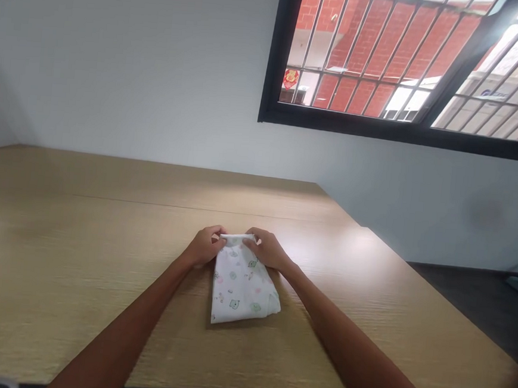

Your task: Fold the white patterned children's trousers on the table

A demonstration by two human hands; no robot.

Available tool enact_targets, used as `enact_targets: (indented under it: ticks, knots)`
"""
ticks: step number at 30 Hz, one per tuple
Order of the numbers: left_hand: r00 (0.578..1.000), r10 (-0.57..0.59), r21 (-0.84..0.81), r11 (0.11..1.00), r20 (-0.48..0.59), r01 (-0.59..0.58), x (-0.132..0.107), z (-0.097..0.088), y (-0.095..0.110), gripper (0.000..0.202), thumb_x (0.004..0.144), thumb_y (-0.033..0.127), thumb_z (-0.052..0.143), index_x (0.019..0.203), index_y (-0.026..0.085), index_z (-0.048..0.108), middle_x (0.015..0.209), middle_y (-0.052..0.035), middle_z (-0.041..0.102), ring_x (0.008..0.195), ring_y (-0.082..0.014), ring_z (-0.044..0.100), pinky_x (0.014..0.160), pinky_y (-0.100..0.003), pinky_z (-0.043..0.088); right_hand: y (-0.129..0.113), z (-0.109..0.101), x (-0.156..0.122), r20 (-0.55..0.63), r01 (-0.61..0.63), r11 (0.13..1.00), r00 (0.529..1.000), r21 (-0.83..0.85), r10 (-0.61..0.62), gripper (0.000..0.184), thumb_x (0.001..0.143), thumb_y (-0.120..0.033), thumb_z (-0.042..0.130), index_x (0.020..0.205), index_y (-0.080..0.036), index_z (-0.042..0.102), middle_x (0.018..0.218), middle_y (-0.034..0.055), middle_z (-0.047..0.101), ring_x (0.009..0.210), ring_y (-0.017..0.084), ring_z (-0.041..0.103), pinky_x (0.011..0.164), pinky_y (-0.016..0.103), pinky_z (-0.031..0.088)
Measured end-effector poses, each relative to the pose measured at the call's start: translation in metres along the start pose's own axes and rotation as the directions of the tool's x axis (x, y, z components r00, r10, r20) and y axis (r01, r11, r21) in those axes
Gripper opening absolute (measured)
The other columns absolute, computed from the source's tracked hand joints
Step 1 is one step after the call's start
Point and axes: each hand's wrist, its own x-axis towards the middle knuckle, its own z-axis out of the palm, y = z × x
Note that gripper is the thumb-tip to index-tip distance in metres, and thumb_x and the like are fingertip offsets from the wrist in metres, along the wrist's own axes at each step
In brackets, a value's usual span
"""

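Observation:
A folded white cloth (240,282) with small green and pink animal prints lies in front of me, its far end raised a little and turned over in a narrow band. My left hand (207,245) pinches the far left corner between thumb and fingers. On the far right corner, my right hand (267,248) grips the same edge, thumb on top and fingers behind. The near end is wider and rests on the table, with layered folds showing at the lower right. Whatever lies inside the folds is hidden.
The light wooden table (101,265) spreads wide to both sides, with a seam across its far part. Its right edge slants toward a dark floor (452,299). Behind stand a pale wall (139,65) and a barred window (377,60). Something pale and blurred shows at the bottom left corner.

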Motion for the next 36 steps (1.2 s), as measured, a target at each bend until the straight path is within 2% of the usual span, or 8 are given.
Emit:
enact_targets:
  ticks: [6, 13, 19, 23, 26, 29, 32, 36]
  knots:
    - [0.986, 0.09, 0.184, 0.981, -0.143, -0.063, 0.003, 0.004, -0.006, 0.028, 0.084, 0.041, 0.056, 0.092, 0.017, 0.067, 0.095, -0.0065, 0.07, 0.071, -0.0183, 0.063, 0.063, -0.028, 0.048, -0.011, 0.004, 0.002, -0.005, -0.154, 0.982, 0.988, -0.106, 0.154, 0.023, 0.096, -0.034, 0.049, 0.095, -0.019, 0.067, 0.09, 0.006, 0.07, 0.08, 0.018, 0.06, 0.067, 0.028, 0.04]
    - [0.99, 0.117, 0.45, 0.89, -0.08, -0.069, 0.002, 0.0, -0.001, 0.026, 0.085, 0.04, 0.056, 0.092, 0.02, 0.07, 0.081, -0.0026, 0.07, 0.067, -0.0181, 0.058, 0.065, -0.029, 0.043, -0.012, 0.003, 0.001, -0.034, -0.248, 0.967, 0.969, -0.061, 0.246, 0.022, 0.091, -0.04, 0.059, 0.098, -0.019, 0.064, 0.091, 0.0061, 0.07, 0.082, 0.019, 0.063, 0.066, 0.028, 0.043]
    - [0.987, -0.017, 0.678, 0.725, -0.161, 0.123, -0.009, 0.0, 0.013, 0.016, 0.085, 0.03, 0.052, 0.089, 0.02, 0.064, 0.085, -0.0067, 0.068, 0.079, -0.0245, 0.062, 0.064, -0.03, 0.04, -0.046, -0.014, -0.018, -0.289, -0.074, 0.994, 0.956, -0.078, 0.048, 0.018, 0.088, -0.034, 0.064, 0.099, -0.02, 0.061, 0.102, 0.0074, 0.067, 0.093, 0.021, 0.061, 0.079, 0.034, 0.049]
    - [0.965, -0.121, 0.761, 0.594, -0.234, 0.259, -0.023, 0.0, 0.032, 0.024, 0.081, 0.03, 0.053, 0.1, 0.019, 0.062, 0.086, -0.0103, 0.068, 0.081, -0.0313, 0.064, 0.065, -0.036, 0.044, -0.066, -0.006, -0.027, -0.193, 0.005, 0.989, 0.981, -0.15, -0.034, 0.018, 0.095, -0.034, 0.053, 0.101, -0.019, 0.063, 0.104, 0.0094, 0.068, 0.095, 0.022, 0.062, 0.081, 0.035, 0.049]
    - [0.973, 0.054, 0.814, 0.559, -0.224, 0.156, -0.03, 0.005, 0.049, 0.035, 0.078, 0.028, 0.055, 0.111, 0.016, 0.061, 0.099, -0.0138, 0.068, 0.095, -0.0343, 0.062, 0.075, -0.041, 0.049, -0.061, 0.007, -0.026, -0.083, 0.01, 0.951, 0.996, -0.31, -0.038, 0.033, 0.1, -0.034, 0.043, 0.119, -0.014, 0.061, 0.129, 0.0163, 0.062, 0.12, 0.028, 0.055, 0.101, 0.044, 0.043]
    - [0.952, 0.305, 0.87, 0.477, -0.034, -0.122, -0.028, 0.02, 0.053, 0.046, 0.081, 0.019, 0.049, 0.126, 0.011, 0.056, 0.132, -0.018, 0.058, 0.127, -0.0334, 0.048, 0.105, -0.046, 0.041, -0.046, 0.017, -0.022, -0.039, -0.033, 0.912, 0.999, -0.408, 0.019, 0.049, 0.104, -0.034, 0.032, 0.143, -0.009, 0.046, 0.155, 0.019, 0.039, 0.144, 0.031, 0.033, 0.117, 0.05, 0.027]
    - [0.938, 0.28, 0.869, 0.391, 0.203, -0.305, -0.023, 0.035, 0.037, 0.051, 0.091, 0.018, 0.039, 0.14, 0.006, 0.048, 0.149, -0.0182, 0.046, 0.142, -0.0313, 0.034, 0.119, -0.049, 0.022, -0.033, 0.024, -0.02, 0.052, -0.044, 0.883, 0.996, -0.466, 0.076, 0.054, 0.104, -0.033, 0.027, 0.15, -0.006, 0.036, 0.161, 0.0177, 0.028, 0.15, 0.031, 0.023, 0.12, 0.05, 0.02]
    - [0.95, 0.169, 0.861, 0.405, 0.261, -0.309, -0.022, 0.033, 0.012, 0.055, 0.102, 0.034, 0.031, 0.147, 0.005, 0.04, 0.153, -0.0187, 0.041, 0.143, -0.0319, 0.033, 0.12, -0.05, 0.021, -0.022, 0.026, -0.022, 0.103, -0.018, 0.867, 0.992, -0.497, 0.079, 0.061, 0.104, -0.042, 0.028, 0.153, -0.006, 0.033, 0.163, 0.0175, 0.023, 0.152, 0.03, 0.016, 0.121, 0.047, 0.015]
